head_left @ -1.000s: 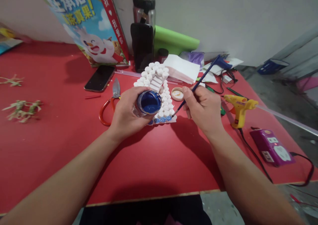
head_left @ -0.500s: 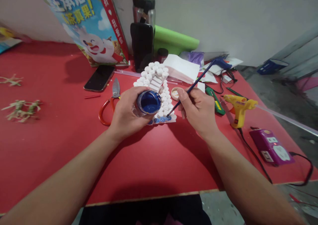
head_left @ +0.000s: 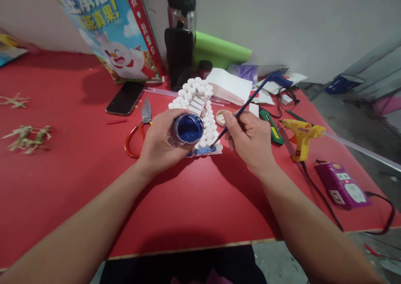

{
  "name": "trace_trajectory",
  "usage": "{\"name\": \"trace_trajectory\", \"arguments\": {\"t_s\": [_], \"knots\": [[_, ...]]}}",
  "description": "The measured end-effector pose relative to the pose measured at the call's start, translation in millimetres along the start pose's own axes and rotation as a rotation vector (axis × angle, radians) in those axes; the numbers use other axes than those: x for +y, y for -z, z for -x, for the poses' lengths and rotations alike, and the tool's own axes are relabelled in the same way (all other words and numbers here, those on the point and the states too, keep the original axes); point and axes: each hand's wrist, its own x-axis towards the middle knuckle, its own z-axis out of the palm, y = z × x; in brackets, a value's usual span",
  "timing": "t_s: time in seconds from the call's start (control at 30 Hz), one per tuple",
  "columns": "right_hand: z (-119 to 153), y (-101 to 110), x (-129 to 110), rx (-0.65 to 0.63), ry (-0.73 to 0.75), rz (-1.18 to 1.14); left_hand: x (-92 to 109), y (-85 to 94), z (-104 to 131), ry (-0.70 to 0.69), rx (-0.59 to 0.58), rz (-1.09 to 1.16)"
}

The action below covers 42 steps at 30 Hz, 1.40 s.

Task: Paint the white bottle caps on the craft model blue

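Observation:
My left hand (head_left: 161,138) is wrapped round a small clear jar (head_left: 188,129) of dark blue paint, tilted so its mouth faces me. Between the thumb and fingers of my right hand (head_left: 250,138) is a slim blue paintbrush (head_left: 246,104). Its tip touches the front row of a craft model (head_left: 196,92) covered in round white pieces, with white steps down its middle. Several pieces along that front edge are blue. The jar and my left hand hide part of the model. A round jar lid (head_left: 222,117) lies just beyond my right fingers.
Orange-handled scissors (head_left: 134,141) and a phone (head_left: 125,98) lie to the left. On the right are a green utility knife (head_left: 272,127), a yellow glue gun (head_left: 302,135) and a purple power block (head_left: 341,184) with cords. A printed bag (head_left: 125,37) and a bottle (head_left: 181,8) stand behind.
Almost nothing differs. Both hands, the jar and the brush keep nearly the same position, with the brush tip still at the model's front row.

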Motion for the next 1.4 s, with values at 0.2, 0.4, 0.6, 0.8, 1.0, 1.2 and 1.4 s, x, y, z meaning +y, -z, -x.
{"name": "trace_trajectory", "arguments": {"t_s": [0.2,0.4,0.6,0.8,1.0,1.2,1.4], "knots": [[-4.0,6.3,0.1,0.051,0.006,0.043,0.3,0.3,0.0,-0.017,0.002,0.001],[-8.2,9.5,-10.2,0.262,-0.088,-0.317,1.1,0.1,-0.5,-0.034,-0.009,0.012],[0.0,3.1,-28.6,0.239,-0.036,-0.463,5.3,1.9,-1.5,-0.112,-0.023,-0.008],[8.7,-1.1,-36.5,0.145,0.044,-0.289,7.3,0.8,-1.5,-0.135,-0.056,0.018],[12.3,-3.1,-29.1,0.094,0.036,-0.222,7.8,-1.3,-2.2,-0.156,-0.111,0.013],[11.9,-2.4,-28.3,0.088,0.027,-0.189,7.3,-2.8,-1.1,-0.152,-0.125,0.017],[11.5,-3.3,-26.6,0.062,0.012,-0.183,5.1,-3.9,-0.7,-0.156,-0.126,0.042]]}}
